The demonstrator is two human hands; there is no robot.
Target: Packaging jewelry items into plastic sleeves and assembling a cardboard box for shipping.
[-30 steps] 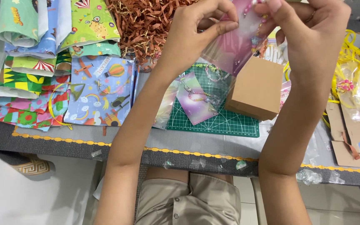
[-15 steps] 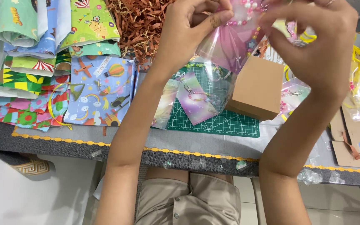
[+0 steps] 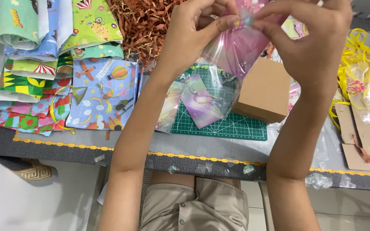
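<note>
Both hands are raised above the table, pinching the top of a small clear plastic bag (image 3: 232,51) with a pink tint. My left hand (image 3: 193,32) grips its upper left edge with thumb and fingers. My right hand (image 3: 309,38) pinches the upper right edge. The bag hangs down over a plain brown cardboard box (image 3: 264,90), which stands on a green cutting mat (image 3: 232,126). On the mat lies an iridescent purple card with a small trinket (image 3: 200,102), inside another clear sleeve.
Colourful patterned wrapping papers (image 3: 65,64) lie stacked at the left. Brown shredded paper filler (image 3: 144,25) sits at the back. Yellow ribbon and clear bags (image 3: 362,85) and flat cardboard pieces (image 3: 365,141) are at the right. The table's front edge has a grey cloth with yellow trim (image 3: 193,159).
Both hands have shifted the bag slightly leftward, and the fingers have closed tighter on its top edge. The box and mat have not moved.
</note>
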